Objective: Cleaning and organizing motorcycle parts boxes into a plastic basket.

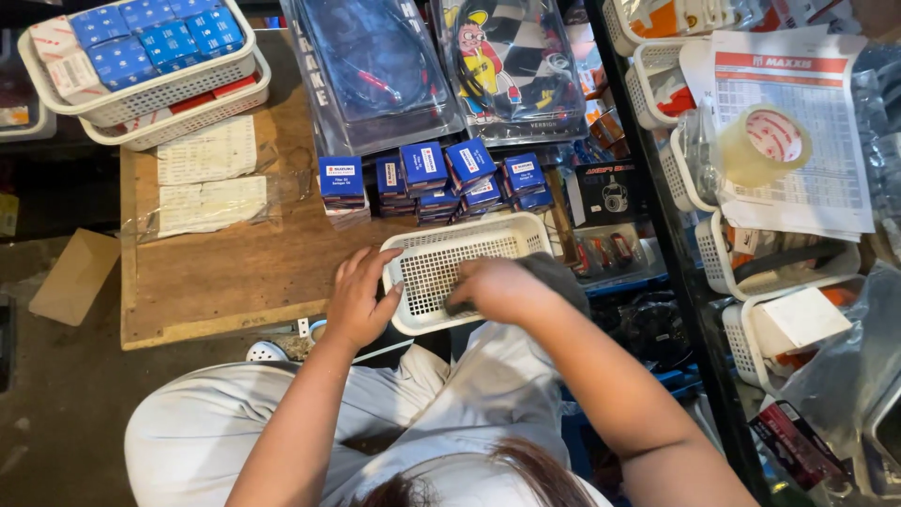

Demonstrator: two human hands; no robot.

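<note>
A white perforated plastic basket [441,239] rests at the near edge of a low wooden board [225,272]. My left hand [361,300] grips the basket's left rim. My right hand [507,286] is inside the basket, closed on a dark grey cloth [554,274] pressed against the basket's bottom. Just beyond the basket stand several small blue boxes [427,174] in short stacks.
Two stacked white baskets [164,99] with blue boxes sit at the board's far left. Clear blister packs [375,66] lean behind the boxes. On the right, a dark shelf holds white baskets, a tape roll [762,143] and a printed sheet [817,160]. Cardboard [75,277] lies on the floor.
</note>
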